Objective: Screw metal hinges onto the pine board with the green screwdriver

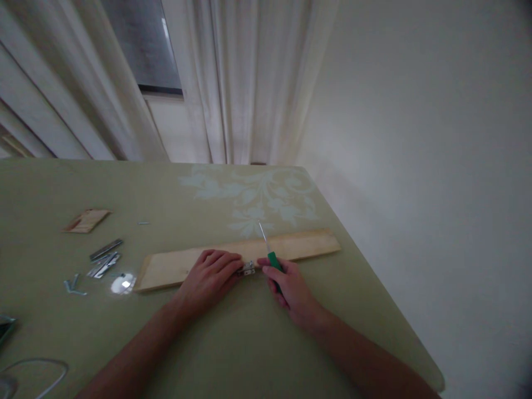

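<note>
A long pale wooden board (303,245) lies across the green table (233,343). My left hand (210,277) rests palm down on the board, fingers together, its fingertips pressing a small metal hinge (246,269) at the board's near edge. My right hand (291,285) is closed around a green-handled screwdriver (272,258). The thin metal shaft points up and away from me, over the board. The hand's fingertips sit just right of the hinge.
Left of the board lie flat metal brackets (106,257), a shiny round disc (123,284), several loose screws (73,286) and a small wood piece (86,220). A white cable (37,368) lies at the near left. The table's right edge (374,288) drops off beside a white wall; curtains hang behind.
</note>
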Demonstrator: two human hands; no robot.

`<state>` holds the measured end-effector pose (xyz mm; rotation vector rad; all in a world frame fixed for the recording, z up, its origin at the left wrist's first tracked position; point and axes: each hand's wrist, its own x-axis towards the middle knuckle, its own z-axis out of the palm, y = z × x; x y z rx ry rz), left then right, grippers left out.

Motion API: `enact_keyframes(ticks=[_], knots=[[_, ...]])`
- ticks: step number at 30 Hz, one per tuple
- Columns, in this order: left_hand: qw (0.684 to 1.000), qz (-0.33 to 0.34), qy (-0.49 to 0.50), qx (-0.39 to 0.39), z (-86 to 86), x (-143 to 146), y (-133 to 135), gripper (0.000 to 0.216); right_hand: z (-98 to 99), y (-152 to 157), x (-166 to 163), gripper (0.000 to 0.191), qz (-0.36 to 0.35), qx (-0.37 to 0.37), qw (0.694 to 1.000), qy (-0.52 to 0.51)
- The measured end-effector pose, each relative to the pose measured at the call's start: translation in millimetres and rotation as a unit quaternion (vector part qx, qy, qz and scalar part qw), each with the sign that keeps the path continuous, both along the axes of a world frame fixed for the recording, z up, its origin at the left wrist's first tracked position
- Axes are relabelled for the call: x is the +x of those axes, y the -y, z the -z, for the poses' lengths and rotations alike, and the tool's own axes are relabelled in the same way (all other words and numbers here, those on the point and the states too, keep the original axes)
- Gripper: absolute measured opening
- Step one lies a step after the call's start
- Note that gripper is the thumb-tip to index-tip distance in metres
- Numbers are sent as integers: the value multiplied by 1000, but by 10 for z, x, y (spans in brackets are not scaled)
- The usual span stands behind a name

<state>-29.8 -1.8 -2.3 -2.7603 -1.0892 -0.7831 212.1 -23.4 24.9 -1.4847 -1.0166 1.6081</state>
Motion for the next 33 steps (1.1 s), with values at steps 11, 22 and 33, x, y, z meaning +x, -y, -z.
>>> enact_keyframes(ticks=[11,22,33], knots=[[993,45,-36,105,-89,69,83,19,121,-247,110,14,-208,360,865,280],[997,36,-4,73,-28,91,109,16,170,-307,145,22,-173,334,897,233],[997,26,-18,65,-29,91,110,17,151,-265,123,14,-177,341,888,253]])
